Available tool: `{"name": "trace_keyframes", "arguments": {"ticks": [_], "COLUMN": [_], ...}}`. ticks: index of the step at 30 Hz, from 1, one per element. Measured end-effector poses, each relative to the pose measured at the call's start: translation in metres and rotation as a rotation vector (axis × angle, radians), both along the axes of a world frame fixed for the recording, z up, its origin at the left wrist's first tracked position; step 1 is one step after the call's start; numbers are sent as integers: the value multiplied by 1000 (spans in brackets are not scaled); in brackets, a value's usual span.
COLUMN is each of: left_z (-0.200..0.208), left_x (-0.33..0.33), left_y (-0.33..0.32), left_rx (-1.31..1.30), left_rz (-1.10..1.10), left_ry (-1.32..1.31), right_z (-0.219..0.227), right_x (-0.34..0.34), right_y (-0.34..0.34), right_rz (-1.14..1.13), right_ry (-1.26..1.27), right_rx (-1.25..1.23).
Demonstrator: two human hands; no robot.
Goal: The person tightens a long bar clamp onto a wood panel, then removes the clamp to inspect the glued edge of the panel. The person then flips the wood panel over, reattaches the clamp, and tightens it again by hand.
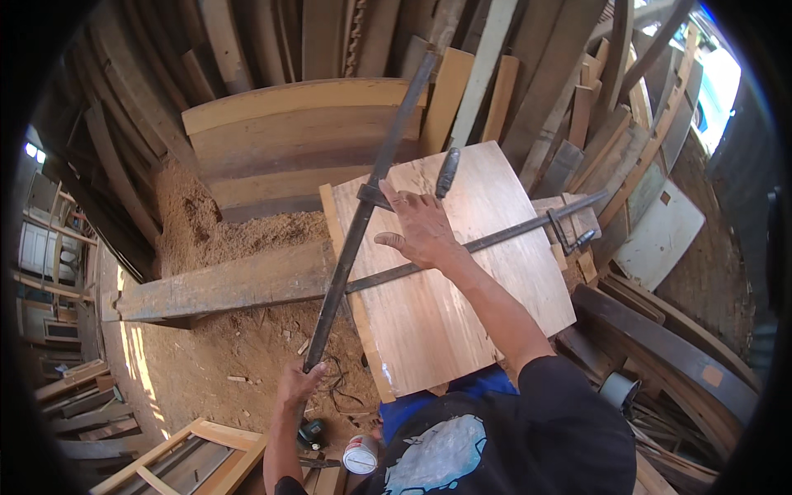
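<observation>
A long dark bar clamp (348, 239) lies slantwise over the left edge of a pale wooden panel (429, 334). My left hand (299, 382) is closed around the bar's near end, off the panel. Farther up, my right hand (419, 229) has its fingers over the sliding jaw, with the thumb held apart; the fingertips are partly hidden. The clamp's dark screw handle (448, 172) rises just beyond those fingers. A second bar clamp (511, 233) runs across the panel beneath my right forearm, its screw handle past the right edge. A narrow wooden strip (375, 363) lines the panel's left side.
A thick wooden beam (223, 280) extends left from the panel. Behind it a curved board assembly (305, 140) stands in sawdust (186, 206), before many leaning planks. Near my left arm are a paint can (360, 454) and a wooden frame (190, 458). Boards (676, 346) pile at right.
</observation>
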State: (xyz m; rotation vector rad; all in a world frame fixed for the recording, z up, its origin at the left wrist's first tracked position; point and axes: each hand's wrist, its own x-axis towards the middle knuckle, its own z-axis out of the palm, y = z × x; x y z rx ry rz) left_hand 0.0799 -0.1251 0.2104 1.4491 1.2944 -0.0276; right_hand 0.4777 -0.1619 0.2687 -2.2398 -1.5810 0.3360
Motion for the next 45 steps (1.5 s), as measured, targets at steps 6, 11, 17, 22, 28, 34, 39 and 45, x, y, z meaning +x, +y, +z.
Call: {"name": "trace_keyframes", "arguments": {"ticks": [6,11,17,22,28,34,39,45], "left_z": [-14,-20,-41,-48,-101,-144,-203,-188], "left_x": [99,216,261,316,381,464,491,395], "left_y": [-73,-73,-31,38,122,162,160,209], "left_rx": [-116,-203,382,630,962,927,978,804], "left_rz": [-256,-482,-710,-769,-598,-593,-475,136], "left_ry": [135,76,138,183,65,159,123,678], "right_z": [-58,-74,-111,-116,-153,-197,-242,-284], "right_x": [113,195,234,264,309,366,421,450], "right_y": [-88,-155,-154,-126,-80,-53,-39,-26], "right_rz": [-149,-342,-347,-483,-502,-561,-500,-511], "right_ry": [181,324,329,250,174,226,173,250], "right_rx": [-62,-169,-9,26,46,60,140,115]}}
